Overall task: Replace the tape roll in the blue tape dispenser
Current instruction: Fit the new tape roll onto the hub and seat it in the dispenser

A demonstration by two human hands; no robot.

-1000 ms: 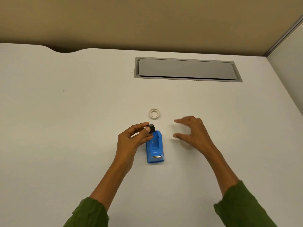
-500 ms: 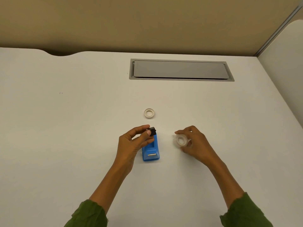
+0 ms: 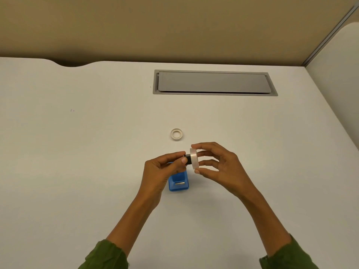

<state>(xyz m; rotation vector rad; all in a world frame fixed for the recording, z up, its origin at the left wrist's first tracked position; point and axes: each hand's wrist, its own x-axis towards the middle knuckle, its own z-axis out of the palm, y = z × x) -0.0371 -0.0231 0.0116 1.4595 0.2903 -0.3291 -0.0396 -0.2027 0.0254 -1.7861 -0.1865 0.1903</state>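
Note:
The blue tape dispenser (image 3: 179,183) stands on the white desk (image 3: 77,162), partly hidden under my left hand. My left hand (image 3: 163,171) pinches a small black spindle (image 3: 187,159) above the dispenser. My right hand (image 3: 219,167) holds a clear tape roll (image 3: 194,159) on edge, between thumb and fingertips. The roll's face touches the spindle's end. A small, nearly empty white roll core (image 3: 177,134) lies flat on the desk just beyond the hands.
A grey cable hatch (image 3: 213,82) is set into the desk at the back. A tan partition wall (image 3: 174,26) stands behind the desk, and a side panel (image 3: 338,74) closes off the right.
My right hand has lifted the clear tape roll off the desk and carried it left to the black spindle. My left hand kept hold of the spindle above the dispenser.

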